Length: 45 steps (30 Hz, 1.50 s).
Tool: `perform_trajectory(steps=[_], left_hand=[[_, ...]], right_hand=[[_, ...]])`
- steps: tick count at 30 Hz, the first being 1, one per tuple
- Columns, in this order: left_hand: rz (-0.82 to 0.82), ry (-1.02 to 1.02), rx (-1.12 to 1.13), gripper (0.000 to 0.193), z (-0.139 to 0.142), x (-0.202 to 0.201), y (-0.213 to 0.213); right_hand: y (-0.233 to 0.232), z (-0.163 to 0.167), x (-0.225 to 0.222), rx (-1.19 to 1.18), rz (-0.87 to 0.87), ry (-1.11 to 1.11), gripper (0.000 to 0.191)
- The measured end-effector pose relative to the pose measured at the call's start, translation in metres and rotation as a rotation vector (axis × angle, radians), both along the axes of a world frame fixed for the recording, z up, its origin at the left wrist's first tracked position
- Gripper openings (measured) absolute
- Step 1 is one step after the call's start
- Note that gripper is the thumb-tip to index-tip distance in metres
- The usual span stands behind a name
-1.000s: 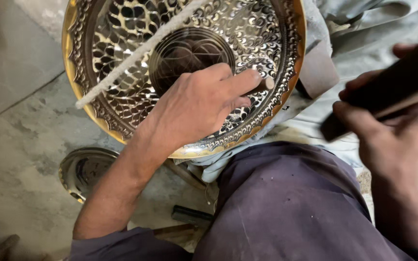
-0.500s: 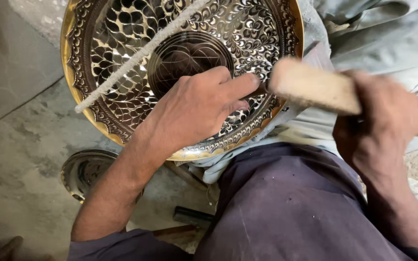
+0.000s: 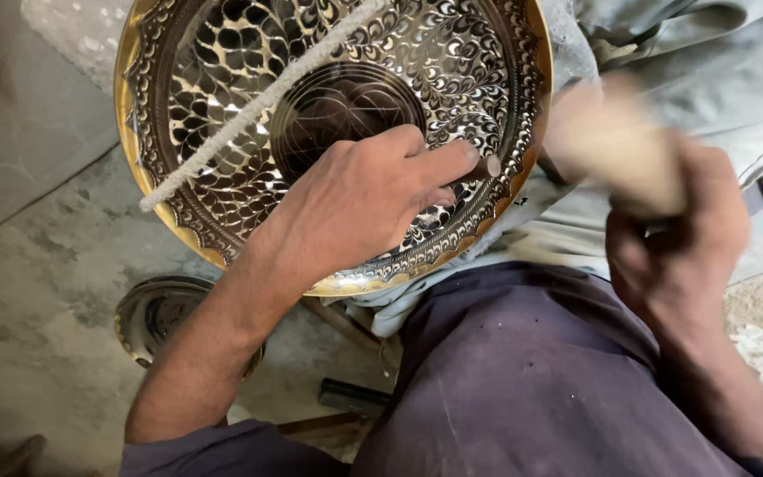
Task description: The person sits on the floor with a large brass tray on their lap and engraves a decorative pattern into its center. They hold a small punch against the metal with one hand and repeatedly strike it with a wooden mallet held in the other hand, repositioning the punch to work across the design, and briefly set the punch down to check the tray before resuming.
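Looking down, we see a brass plate with dark engraved leaf patterns filling the upper middle of the view, its gold rim curving from nine o'clock round to five o'clock. The plate rests tilted against a grey cloth at two o'clock and over our lap, which is covered in purple cloth at six o'clock.

Our left hand lies on the plate's lower right, at about four o'clock from its centre disc. Its fingers are curled round a thin punch, of which only the blunt end shows past the forefinger, pointing towards three o'clock near the rim. The grip is closed and firm.

Our right hand is at three o'clock, off the plate and just beside its rim. It is closed round the handle of a wooden mallet, whose pale head is blurred, so we cannot tell its exact shape or whether it touches the punch.

A white cord lies straight across the plate from eight o'clock up to one o'clock. On the concrete floor at seven o'clock, partly under our forearm, sits a smaller dark metal dish. A dark tool lies at six o'clock, near our knee.
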State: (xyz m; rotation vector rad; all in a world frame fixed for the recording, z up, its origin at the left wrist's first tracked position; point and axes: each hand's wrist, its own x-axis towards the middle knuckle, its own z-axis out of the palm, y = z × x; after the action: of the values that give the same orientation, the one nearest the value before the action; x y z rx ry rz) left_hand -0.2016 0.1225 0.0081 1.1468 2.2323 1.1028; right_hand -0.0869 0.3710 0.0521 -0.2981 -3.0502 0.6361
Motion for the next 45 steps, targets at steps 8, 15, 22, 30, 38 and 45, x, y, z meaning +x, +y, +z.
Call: perform_trajectory(steps=[8,15,22,30,38,45], left_hand=[[-0.027,0.012,-0.006,0.031,0.000,-0.003,0.004],[-0.033,0.012,-0.019,0.027,0.000,-0.005,0.007],[-0.022,-0.031,-0.003,0.027,0.001,-0.007,0.006],[-0.035,-0.003,-0.031,0.027,0.000,-0.008,0.008],[0.031,0.017,-0.027,0.029,0.019,-0.005,0.015],[0.656,-0.058,0.473,0.025,0.068,0.082,-0.020]], right_hand=[[0.015,-0.013,0.016,-0.657,-0.283,0.065,0.046],[0.034,-0.033,0.054,-0.433,-0.153,-0.002,0.037],[0.032,-0.030,0.054,-0.383,-0.189,-0.075,0.033],[0.016,-0.010,0.037,-0.260,-0.224,-0.215,0.029],[0.025,0.010,0.013,0.147,0.048,-0.071,0.038],[0.092,-0.001,0.029,-0.298,-0.197,-0.070,0.050]])
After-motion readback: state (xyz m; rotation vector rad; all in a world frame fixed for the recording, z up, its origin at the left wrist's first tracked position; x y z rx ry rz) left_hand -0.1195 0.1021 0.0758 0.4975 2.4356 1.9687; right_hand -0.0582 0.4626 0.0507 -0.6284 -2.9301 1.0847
